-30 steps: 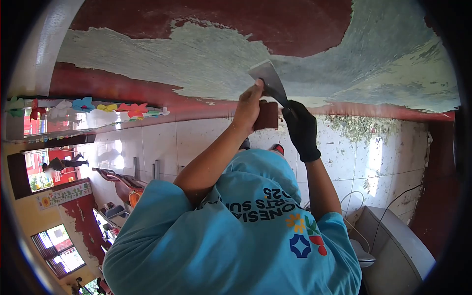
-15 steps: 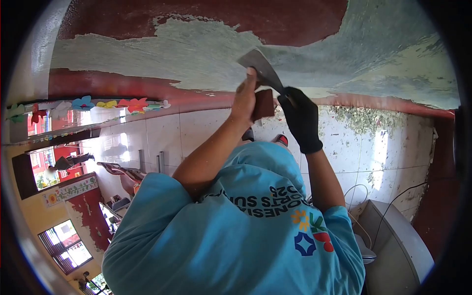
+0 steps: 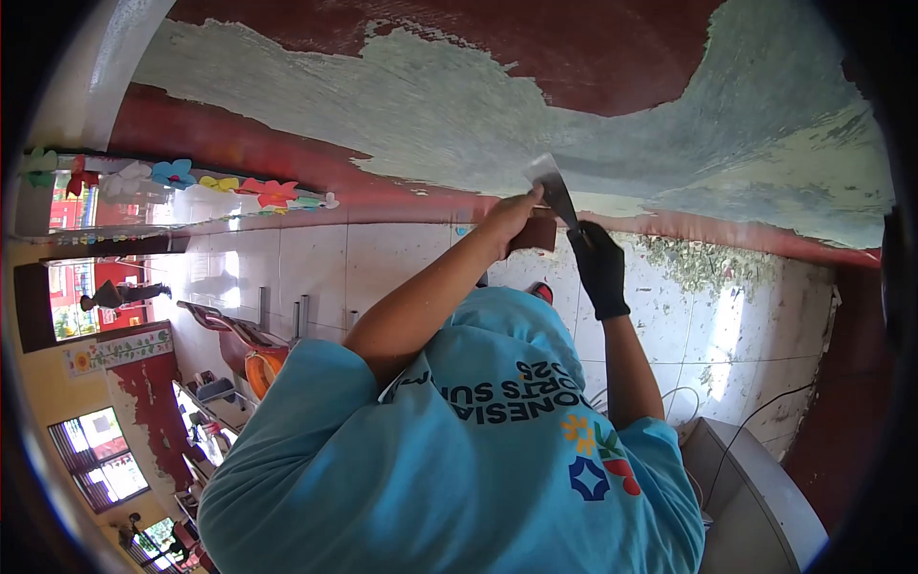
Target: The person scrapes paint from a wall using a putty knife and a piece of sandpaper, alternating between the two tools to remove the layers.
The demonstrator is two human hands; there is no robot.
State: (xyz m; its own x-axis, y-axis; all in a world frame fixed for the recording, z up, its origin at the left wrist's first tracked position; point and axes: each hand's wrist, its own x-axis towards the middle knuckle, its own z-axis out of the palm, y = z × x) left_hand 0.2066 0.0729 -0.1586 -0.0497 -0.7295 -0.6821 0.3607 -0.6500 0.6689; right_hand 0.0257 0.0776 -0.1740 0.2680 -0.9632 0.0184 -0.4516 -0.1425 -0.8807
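Note:
My right hand point(image 3: 601, 273), in a black glove, is closed round the handle of a scraper point(image 3: 557, 187) with a broad metal blade. The blade points up and left, in front of the wall; whether it touches the wall I cannot tell. My bare left hand point(image 3: 514, 220) has its thumb and fingertips at the blade's left edge. In that same hand is a flat reddish-brown piece point(image 3: 535, 236), perhaps sandpaper. Before me the wall has a pale grey-green bare area point(image 3: 430, 110) with ragged edges, bordered by dark red paint point(image 3: 612, 57).
Paint flakes point(image 3: 708, 263) litter the white tiled floor point(image 3: 660, 316) by the wall. A grey cabinet point(image 3: 736, 497) with a dark cable point(image 3: 755, 421) stands at lower right. Paper flowers point(image 3: 172, 174) hang at left. A person point(image 3: 124, 295) is near the doorway; an orange chair point(image 3: 260, 373) is behind me.
The view has shifted, so wall and room sit differently in the picture. Both hands appear lower and further right, and the scraper blade points more steeply upward. Both grips stay the same.

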